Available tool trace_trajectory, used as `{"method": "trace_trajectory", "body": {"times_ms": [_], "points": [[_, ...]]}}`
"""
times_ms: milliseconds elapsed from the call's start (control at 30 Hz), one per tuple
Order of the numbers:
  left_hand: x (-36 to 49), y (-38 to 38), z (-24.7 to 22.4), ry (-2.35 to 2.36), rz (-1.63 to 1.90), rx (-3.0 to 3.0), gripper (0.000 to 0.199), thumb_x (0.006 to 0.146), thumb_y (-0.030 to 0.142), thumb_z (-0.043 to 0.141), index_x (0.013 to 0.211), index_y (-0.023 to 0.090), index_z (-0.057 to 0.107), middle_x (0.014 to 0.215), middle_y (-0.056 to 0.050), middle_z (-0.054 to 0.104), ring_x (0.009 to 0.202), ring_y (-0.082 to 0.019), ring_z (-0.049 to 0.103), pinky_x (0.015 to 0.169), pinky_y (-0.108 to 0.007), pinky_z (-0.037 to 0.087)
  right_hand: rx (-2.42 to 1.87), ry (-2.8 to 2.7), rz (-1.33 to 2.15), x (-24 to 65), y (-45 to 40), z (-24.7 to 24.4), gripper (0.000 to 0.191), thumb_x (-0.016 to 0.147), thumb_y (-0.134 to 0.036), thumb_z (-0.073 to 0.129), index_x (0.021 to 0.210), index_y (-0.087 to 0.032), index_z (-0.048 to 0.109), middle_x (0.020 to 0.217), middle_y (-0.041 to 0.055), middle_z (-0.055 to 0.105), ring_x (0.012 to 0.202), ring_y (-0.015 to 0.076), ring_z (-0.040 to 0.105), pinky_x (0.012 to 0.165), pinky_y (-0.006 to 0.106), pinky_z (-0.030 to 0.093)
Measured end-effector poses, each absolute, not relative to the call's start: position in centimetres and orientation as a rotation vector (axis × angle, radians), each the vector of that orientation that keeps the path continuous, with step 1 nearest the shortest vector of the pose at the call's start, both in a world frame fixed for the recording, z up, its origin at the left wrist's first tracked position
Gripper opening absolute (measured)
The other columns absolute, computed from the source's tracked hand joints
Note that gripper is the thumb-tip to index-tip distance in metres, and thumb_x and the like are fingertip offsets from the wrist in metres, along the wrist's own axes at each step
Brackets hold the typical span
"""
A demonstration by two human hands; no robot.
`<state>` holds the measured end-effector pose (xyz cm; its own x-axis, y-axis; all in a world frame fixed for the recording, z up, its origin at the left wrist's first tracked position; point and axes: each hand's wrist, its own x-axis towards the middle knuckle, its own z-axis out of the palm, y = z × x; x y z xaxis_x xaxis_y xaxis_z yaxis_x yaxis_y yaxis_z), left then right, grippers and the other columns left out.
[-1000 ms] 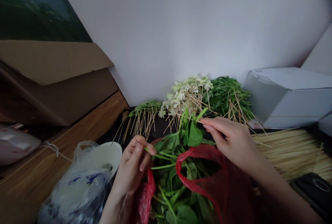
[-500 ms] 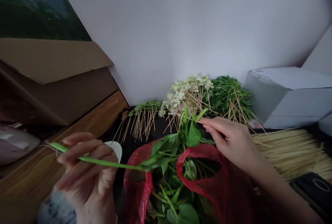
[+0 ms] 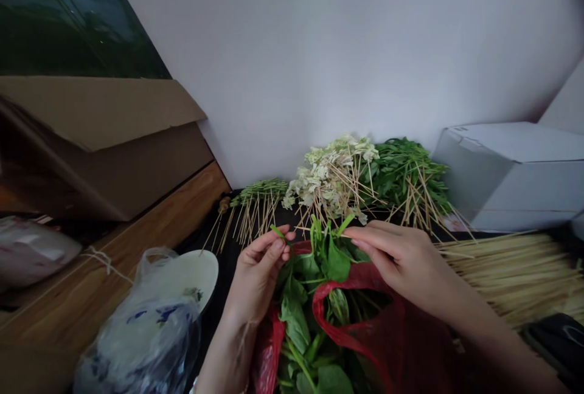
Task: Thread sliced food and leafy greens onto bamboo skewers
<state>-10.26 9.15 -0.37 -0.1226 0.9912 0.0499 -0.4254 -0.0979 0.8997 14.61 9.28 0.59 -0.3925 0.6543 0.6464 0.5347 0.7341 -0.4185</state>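
My left hand (image 3: 267, 254) pinches a green stem whose leaves hang down below the fingers. Opposite it, my right hand (image 3: 387, 251) is closed on a thin wooden skewer (image 3: 344, 233), which carries several green stems with leaves (image 3: 336, 260) at its left end. Both hands are over an open red plastic bag (image 3: 383, 327) filled with leafy greens (image 3: 331, 376). The two hands are apart, with the skewered leaves between them.
Skewered green bundles (image 3: 262, 190), pale leaves (image 3: 328, 172) and dark greens (image 3: 406, 169) lie along the wall. Bare skewers (image 3: 515, 266) and a white box (image 3: 524, 169) are right; a white plate (image 3: 205, 269), plastic bag (image 3: 146, 333) and cardboard box (image 3: 114, 157) left.
My left hand has moved right and lower the stem tip, from the far left to beside the skewer. My right hand keeps its hold. The white plate and clear bag now show more fully.
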Motion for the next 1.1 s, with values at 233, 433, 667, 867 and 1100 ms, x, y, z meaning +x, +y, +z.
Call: {"method": "trace_trajectory", "body": {"times_ms": [233, 433, 667, 867, 1100], "points": [[-10.23, 8.91, -0.86, 1.087, 1.556, 0.903, 0.033, 0.063, 0.034, 0.094, 0.09, 0.019, 0.081, 0.092, -0.008, 0.081, 0.082, -0.022, 0.075, 0.075, -0.032, 0.06, -0.896, -2.147, 0.187, 14.29, 9.07, 0.37, 0.033, 0.096, -0.007, 0.045, 0.11, -0.023, 0.071, 0.098, 0.0047, 0.072, 0.081, 0.0156, 0.068, 0.074, 0.027, 0.054], [-10.07, 8.84, -0.89, 1.089, 1.582, 0.896, 0.036, 0.059, 0.034, 0.095, 0.088, 0.018, 0.08, 0.079, -0.006, 0.08, 0.071, -0.02, 0.075, 0.069, -0.03, 0.059, -0.866, -2.172, 0.171, 13.94, 9.1, 0.18, 0.034, 0.097, -0.009, 0.045, 0.113, -0.022, 0.071, 0.098, 0.0055, 0.073, 0.081, 0.0157, 0.068, 0.075, 0.028, 0.055], [-10.17, 9.16, -0.83, 1.028, 1.634, 0.878, 0.034, 0.053, 0.031, 0.098, 0.08, 0.019, 0.08, 0.073, -0.003, 0.079, 0.066, -0.014, 0.071, 0.067, -0.024, 0.056, -0.883, -2.165, 0.112, 13.8, 9.1, 0.36, 0.033, 0.098, -0.011, 0.045, 0.111, -0.023, 0.074, 0.09, 0.0047, 0.074, 0.075, 0.0149, 0.069, 0.069, 0.025, 0.055], [-10.32, 9.19, -1.12, 1.016, 1.594, 0.858, 0.034, 0.054, 0.03, 0.097, 0.081, 0.02, 0.08, 0.076, -0.003, 0.079, 0.07, -0.017, 0.073, 0.073, -0.029, 0.058, -0.882, -2.168, 0.129, 13.81, 9.08, 0.29, 0.033, 0.098, -0.011, 0.045, 0.11, -0.023, 0.073, 0.092, 0.0049, 0.074, 0.076, 0.0153, 0.069, 0.07, 0.026, 0.055], [-10.26, 9.07, -1.01, 0.989, 1.574, 0.83, 0.033, 0.051, 0.029, 0.099, 0.077, 0.02, 0.08, 0.072, -0.003, 0.079, 0.067, -0.015, 0.073, 0.07, -0.025, 0.058, -0.875, -2.173, 0.218, 13.83, 9.08, 0.01, 0.034, 0.096, -0.007, 0.045, 0.113, -0.021, 0.071, 0.097, 0.0056, 0.072, 0.081, 0.0157, 0.067, 0.075, 0.029, 0.053]]}}
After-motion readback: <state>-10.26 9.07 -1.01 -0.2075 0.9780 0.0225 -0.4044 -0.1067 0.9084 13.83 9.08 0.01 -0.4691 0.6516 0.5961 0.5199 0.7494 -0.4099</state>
